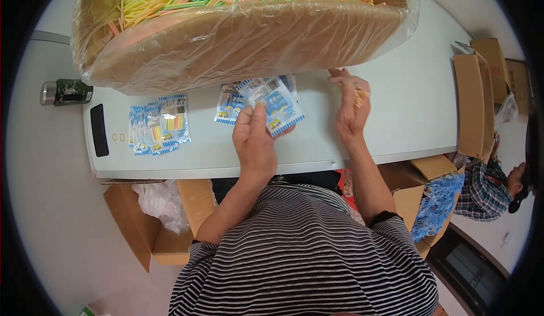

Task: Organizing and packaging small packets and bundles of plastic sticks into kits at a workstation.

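My left hand (255, 143) grips a small blue-and-white clear-windowed packet (275, 105), thumb on its face. Beneath it on the table lie more packets (226, 105) of the same kind, partly covered. To the right, my right hand (352, 103) is raised over the table with its fingers bent inward. Thin yellowish loops (358, 97), resembling rubber bands, show at its fingers; what else it may hold is hidden. Left of my hands rests an overlapping pile of packets (160, 124), some with coloured sticks showing through.
A plastic-lined carton (249, 38) full of yellow, green and pink sticks spans the table's far side. At the left are a dark flask (67, 92), a phone (99, 130) and two rubber bands (118, 137). Open cartons (164, 248) flank me; a person (487, 188) sits far right.
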Tool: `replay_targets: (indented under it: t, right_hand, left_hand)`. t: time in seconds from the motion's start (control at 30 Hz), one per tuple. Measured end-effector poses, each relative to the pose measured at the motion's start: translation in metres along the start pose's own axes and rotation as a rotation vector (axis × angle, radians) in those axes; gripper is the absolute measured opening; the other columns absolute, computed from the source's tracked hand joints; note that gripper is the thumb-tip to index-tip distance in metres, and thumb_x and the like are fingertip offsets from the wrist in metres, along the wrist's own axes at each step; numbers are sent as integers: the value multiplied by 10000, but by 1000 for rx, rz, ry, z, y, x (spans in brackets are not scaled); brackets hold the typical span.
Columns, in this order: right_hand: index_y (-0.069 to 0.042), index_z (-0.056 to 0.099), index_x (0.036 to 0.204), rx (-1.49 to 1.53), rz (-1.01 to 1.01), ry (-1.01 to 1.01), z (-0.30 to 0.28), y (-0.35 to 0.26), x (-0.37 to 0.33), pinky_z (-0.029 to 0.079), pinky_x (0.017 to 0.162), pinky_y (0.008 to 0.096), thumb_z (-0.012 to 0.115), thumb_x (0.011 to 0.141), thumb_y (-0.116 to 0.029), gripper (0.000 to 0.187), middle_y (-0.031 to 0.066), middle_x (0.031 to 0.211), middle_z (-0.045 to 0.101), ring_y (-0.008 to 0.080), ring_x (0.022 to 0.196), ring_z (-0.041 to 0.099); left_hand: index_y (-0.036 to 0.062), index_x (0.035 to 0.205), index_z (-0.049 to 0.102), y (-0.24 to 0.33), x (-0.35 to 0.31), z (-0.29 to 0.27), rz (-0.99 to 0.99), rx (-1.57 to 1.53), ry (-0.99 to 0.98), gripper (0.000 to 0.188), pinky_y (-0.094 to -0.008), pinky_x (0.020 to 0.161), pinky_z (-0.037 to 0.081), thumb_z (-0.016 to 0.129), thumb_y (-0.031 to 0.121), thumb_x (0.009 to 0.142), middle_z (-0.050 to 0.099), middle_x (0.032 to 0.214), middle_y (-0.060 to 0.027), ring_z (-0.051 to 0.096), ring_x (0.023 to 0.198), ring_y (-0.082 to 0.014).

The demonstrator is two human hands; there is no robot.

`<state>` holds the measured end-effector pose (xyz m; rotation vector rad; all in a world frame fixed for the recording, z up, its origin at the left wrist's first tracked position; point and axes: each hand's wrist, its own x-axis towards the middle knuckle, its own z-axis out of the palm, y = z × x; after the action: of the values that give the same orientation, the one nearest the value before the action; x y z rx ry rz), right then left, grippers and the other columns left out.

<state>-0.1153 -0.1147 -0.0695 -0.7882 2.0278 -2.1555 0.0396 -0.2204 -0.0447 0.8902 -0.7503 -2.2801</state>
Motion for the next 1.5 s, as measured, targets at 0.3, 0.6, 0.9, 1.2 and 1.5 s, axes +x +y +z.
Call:
replay_targets:
  t: [0.3, 0.6, 0.9, 1.2, 1.5]
  right_hand:
    - [22, 597, 1165, -541, 34, -277, -12, 12, 4, 377, 1090, 373, 505, 1055, -186, 253, 164, 1163, 689, 300, 1277, 569]
    - [19, 561, 1156, -252, 213, -204, -11, 12, 3, 336, 1141, 398, 447, 1079, -213, 270, 178, 1181, 685, 295, 1299, 550]
    - [-36, 502, 1064, 426, 457, -161, -11, -6, -20, 313, 1145, 420, 387, 1092, -288, 279, 273, 1219, 643, 316, 1301, 532]
    - [-71, 494, 1034, 689, 423, -212, -8, -27, -15, 257, 1193, 497, 360, 1096, -305, 277, 255, 1235, 650, 369, 1335, 502]
    - [-85, 473, 1050, 743, 243, -355, 16, -62, 3, 253, 1191, 535, 315, 1103, -304, 275, 259, 1213, 659, 408, 1345, 490]
  left_hand:
    - [42, 1149, 563, 17, 4, -2, -74, 124, -66, 248, -321, 612, 624, 516, 263, 1045, 701, 1050, -87, 716, 888, -152]
    - [-35, 1112, 650, 16, 21, 3, -58, 199, -156, 202, -236, 671, 568, 676, 88, 954, 729, 972, -87, 685, 810, -93]
    - [-12, 1018, 706, 1, 15, -13, -105, 328, -221, 136, -184, 569, 385, 704, 98, 939, 645, 787, 52, 472, 661, 11]
    - [-22, 842, 736, 4, 8, -22, 38, 589, -227, 182, -228, 523, 382, 743, 147, 910, 610, 674, 61, 460, 624, -9]
    - [-36, 875, 737, 22, -5, -23, -45, 867, -552, 255, -236, 554, 432, 662, 186, 976, 656, 687, -1, 529, 639, -33]
